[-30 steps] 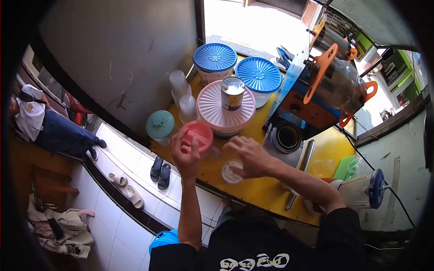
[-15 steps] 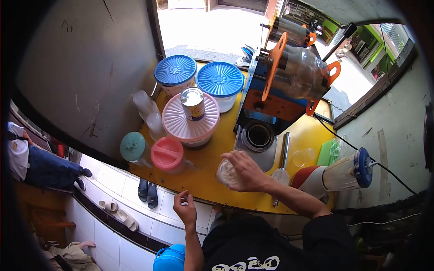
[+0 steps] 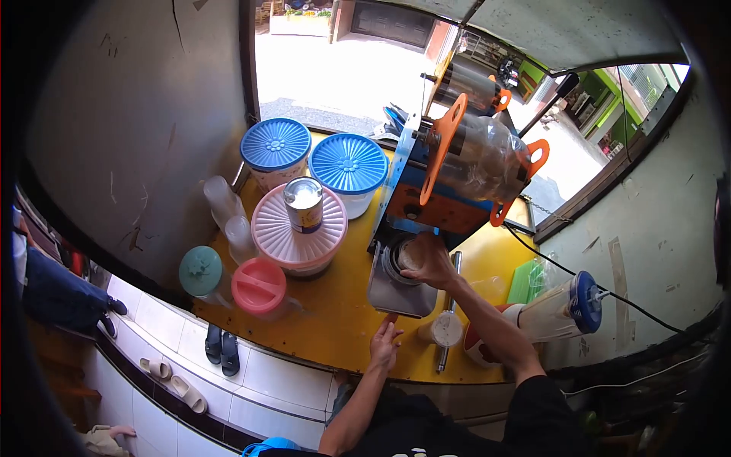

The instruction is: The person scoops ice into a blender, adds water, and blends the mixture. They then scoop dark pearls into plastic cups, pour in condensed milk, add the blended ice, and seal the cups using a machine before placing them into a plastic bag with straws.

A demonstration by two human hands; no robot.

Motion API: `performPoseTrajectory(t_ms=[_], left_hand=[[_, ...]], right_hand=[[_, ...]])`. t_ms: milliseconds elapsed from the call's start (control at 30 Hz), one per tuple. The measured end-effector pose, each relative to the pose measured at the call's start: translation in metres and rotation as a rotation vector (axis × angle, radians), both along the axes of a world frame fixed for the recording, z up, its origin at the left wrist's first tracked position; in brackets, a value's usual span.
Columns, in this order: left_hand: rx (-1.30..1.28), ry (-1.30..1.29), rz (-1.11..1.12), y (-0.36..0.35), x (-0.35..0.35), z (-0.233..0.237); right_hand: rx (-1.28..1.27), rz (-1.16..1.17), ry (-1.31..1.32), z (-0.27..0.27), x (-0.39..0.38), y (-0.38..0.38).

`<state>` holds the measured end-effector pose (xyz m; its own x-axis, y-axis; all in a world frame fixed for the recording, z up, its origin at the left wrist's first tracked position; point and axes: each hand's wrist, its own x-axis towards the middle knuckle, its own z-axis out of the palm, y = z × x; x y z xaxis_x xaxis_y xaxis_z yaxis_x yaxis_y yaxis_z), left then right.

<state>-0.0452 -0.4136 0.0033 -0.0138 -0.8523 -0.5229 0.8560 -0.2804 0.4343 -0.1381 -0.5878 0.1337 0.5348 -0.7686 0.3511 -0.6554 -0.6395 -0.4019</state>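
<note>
My right hand (image 3: pixel 430 263) is closed around a plastic cup (image 3: pixel 413 255) with a pale drink. It holds the cup at the round metal ring (image 3: pixel 394 263) on the tray (image 3: pixel 403 297) of a cup sealing machine (image 3: pixel 445 202); whether the cup is fully seated is hidden by the hand. My left hand (image 3: pixel 386 346) is just in front of the tray, a finger stretched up to its front edge, the others loosely curled and holding nothing. A second filled cup (image 3: pixel 445 330) stands on the yellow counter (image 3: pixel 327 327) beside a metal rod (image 3: pixel 442 356).
To the left stand tubs with blue lids (image 3: pixel 348 164), a pink-lidded tub (image 3: pixel 270 236) bearing a can (image 3: pixel 304 206), a pink jar (image 3: pixel 259 286), a green-lidded jar (image 3: pixel 200 270) and stacked cups (image 3: pixel 222 202). At right is a blender (image 3: pixel 560 308) near a cable.
My right hand has carried the cup from the counter's front up to the machine's ring. My left hand has moved right to the tray's edge. The tray sits further forward.
</note>
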Motion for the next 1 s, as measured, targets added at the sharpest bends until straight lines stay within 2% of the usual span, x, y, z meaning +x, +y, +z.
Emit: performPoseTrajectory(t_ms=[67,200,267,333,467,533,567,633,700,800,867,967,1000], left_hand=[[-0.007,0.040,0.026,-0.003,-0.004,-0.008],[0.020,0.055,0.051,-0.007,-0.005,-0.020],[0.008,0.062,0.055,-0.011,-0.004,-0.032],[0.003,0.074,0.058,-0.013,-0.003,-0.037],[0.010,0.111,0.091,-0.016,-0.005,-0.030],[0.008,0.121,0.105,-0.017,-0.005,-0.029],[-0.012,0.097,0.126,-0.018,-0.006,-0.029],[-0.026,0.076,0.139,-0.024,-0.008,-0.027],[-0.098,0.117,0.204,-0.025,-0.017,-0.022],[-0.088,0.173,0.276,-0.034,-0.024,-0.019],[-0.105,0.185,0.317,-0.047,-0.028,-0.015],[-0.079,0.098,0.349,-0.083,-0.032,-0.015],[-0.094,0.091,0.361,-0.098,-0.034,-0.013]], right_hand=[[0.069,-0.013,-0.033,-0.018,0.000,-0.003],[-0.010,-0.005,-0.085,-0.031,-0.001,-0.007],[0.074,-0.005,-0.093,-0.037,-0.002,-0.010],[0.074,-0.005,-0.016,-0.033,0.000,-0.009],[0.201,-0.009,-0.047,-0.027,-0.001,-0.001],[-0.175,-0.051,-0.052,0.002,0.004,0.019],[-0.170,-0.053,-0.051,0.016,0.001,0.030],[-0.288,0.103,-0.246,0.053,-0.012,0.057],[-0.500,0.180,-0.351,0.132,-0.028,0.076],[-0.803,0.099,-0.409,0.234,-0.055,0.043],[-0.574,-0.083,-0.085,0.300,-0.063,0.004],[-0.112,-0.054,0.079,0.326,-0.041,-0.060],[-0.086,-0.049,0.079,0.317,-0.037,-0.066]])
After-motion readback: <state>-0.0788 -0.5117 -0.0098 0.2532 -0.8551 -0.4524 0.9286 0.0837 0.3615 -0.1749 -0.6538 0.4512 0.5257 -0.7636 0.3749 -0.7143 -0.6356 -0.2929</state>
